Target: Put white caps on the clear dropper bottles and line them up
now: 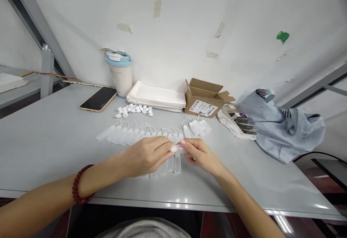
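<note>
Between my hands lies a small translucent plastic bottle (pixel 180 149), held sideways above the table. My right hand (pixel 200 154) is closed around its body, thumb on top. My left hand (pixel 151 155) pinches the bottle's white neck end; its fingertips partly hide that end. Below my hands is a row of similar bottles (pixel 177 164), partly covered by my left hand. Behind them, a row of bottles with thin bent tubes (pixel 126 136) spreads across the table, and a small pile of such bottles (pixel 199 125) is at the right. Several small white caps (pixel 135 108) lie farther back.
Along the wall stand a phone (pixel 99 99), a lidded cup (pixel 121 75), a stack of white sheets or envelopes (pixel 159 95) and an open cardboard box (pixel 204 100). A plastic package (pixel 240 124) and blue cloth (pixel 287 129) lie right on the grey table (pixel 54 140).
</note>
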`<act>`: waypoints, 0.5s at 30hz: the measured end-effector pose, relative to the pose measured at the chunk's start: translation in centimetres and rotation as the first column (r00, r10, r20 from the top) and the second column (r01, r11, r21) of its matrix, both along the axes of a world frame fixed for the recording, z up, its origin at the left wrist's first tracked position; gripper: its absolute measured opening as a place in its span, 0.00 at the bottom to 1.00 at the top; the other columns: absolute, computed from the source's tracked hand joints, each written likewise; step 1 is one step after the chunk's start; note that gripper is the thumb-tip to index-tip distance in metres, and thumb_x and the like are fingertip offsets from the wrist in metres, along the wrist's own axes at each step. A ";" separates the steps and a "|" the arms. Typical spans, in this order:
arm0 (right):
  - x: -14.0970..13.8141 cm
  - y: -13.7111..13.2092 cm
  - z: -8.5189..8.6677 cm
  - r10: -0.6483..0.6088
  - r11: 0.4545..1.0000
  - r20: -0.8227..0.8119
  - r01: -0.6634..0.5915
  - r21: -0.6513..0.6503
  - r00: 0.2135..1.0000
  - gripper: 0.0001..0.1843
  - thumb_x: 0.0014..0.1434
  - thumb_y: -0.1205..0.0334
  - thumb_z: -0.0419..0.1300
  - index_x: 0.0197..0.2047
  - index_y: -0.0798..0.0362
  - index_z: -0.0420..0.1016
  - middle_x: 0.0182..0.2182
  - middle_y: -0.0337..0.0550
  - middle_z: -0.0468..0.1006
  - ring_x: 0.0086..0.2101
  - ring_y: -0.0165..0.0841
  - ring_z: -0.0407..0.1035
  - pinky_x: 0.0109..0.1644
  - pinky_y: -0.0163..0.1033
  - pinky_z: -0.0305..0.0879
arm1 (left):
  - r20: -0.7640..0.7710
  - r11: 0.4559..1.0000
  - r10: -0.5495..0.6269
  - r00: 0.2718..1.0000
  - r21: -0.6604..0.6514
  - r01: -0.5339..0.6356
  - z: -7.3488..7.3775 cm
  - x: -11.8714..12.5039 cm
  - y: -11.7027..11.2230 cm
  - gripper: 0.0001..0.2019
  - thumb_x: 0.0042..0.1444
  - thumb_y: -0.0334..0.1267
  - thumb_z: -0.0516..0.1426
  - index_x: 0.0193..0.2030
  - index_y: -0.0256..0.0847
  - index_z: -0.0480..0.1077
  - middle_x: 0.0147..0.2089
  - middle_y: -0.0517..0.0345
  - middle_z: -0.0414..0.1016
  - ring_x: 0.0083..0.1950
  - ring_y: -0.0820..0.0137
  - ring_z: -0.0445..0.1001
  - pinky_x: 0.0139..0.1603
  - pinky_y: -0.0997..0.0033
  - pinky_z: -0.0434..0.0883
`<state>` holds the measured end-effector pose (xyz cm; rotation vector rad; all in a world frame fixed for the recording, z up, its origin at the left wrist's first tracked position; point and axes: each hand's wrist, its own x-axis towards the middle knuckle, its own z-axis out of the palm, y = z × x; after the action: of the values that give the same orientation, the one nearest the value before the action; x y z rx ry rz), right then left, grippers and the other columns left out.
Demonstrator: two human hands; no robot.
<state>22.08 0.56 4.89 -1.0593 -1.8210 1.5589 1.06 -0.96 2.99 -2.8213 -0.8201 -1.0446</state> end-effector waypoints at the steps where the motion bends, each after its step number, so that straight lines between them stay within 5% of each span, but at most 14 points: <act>1: 0.0 0.0 0.0 -0.009 1.000 -0.018 0.009 0.006 1.000 0.23 0.63 0.45 0.52 0.25 0.54 0.64 0.15 0.28 0.52 0.17 0.22 0.45 0.20 0.32 0.44 | 0.037 0.998 -0.002 0.999 -0.059 0.004 0.2 0.0 0.0 0.06 0.64 0.31 0.50 0.40 0.36 0.69 0.33 0.52 0.74 0.34 0.69 0.72 0.34 0.71 0.68; 5: -0.1 -0.2 0.0 -0.023 0.998 -0.078 0.027 0.054 0.997 0.19 0.62 0.47 0.55 0.34 0.56 0.72 0.17 0.28 0.54 0.18 0.22 0.47 0.21 0.31 0.46 | 0.167 0.945 0.030 0.985 -0.327 0.026 1.2 0.0 0.0 0.06 0.63 0.36 0.53 0.38 0.37 0.69 0.30 0.57 0.71 0.30 0.73 0.68 0.32 0.74 0.65; 9: 0.0 -0.4 0.0 -0.074 0.968 -0.017 0.076 0.239 0.997 0.15 0.61 0.50 0.57 0.39 0.55 0.74 0.19 0.32 0.62 0.20 0.24 0.55 0.23 0.31 0.52 | 0.147 0.846 0.092 0.985 -0.533 0.001 1.9 0.0 0.0 0.09 0.64 0.40 0.52 0.38 0.38 0.70 0.31 0.60 0.72 0.31 0.74 0.69 0.34 0.74 0.64; 13: 0.0 -0.5 -0.4 -0.111 0.893 -0.023 0.110 0.436 0.994 0.12 0.61 0.55 0.59 0.44 0.53 0.73 0.27 0.38 0.73 0.23 0.26 0.65 0.26 0.32 0.63 | 0.147 0.752 0.095 0.985 -0.658 0.026 2.5 -0.1 0.0 0.13 0.64 0.42 0.50 0.34 0.38 0.70 0.27 0.61 0.71 0.29 0.74 0.68 0.32 0.74 0.63; 15: 0.0 -0.5 -0.5 -0.118 0.812 -0.034 0.116 0.572 0.992 0.11 0.60 0.57 0.60 0.45 0.52 0.73 0.33 0.42 0.76 0.26 0.28 0.68 0.29 0.34 0.66 | 0.190 0.659 0.106 0.976 -0.748 0.074 2.8 -0.1 0.1 0.16 0.65 0.44 0.49 0.30 0.37 0.70 0.26 0.61 0.71 0.29 0.74 0.69 0.32 0.74 0.64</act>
<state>22.08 0.02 4.40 -0.8531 -1.9970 0.8332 0.98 -0.86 5.78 -3.3520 -1.6481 -1.2526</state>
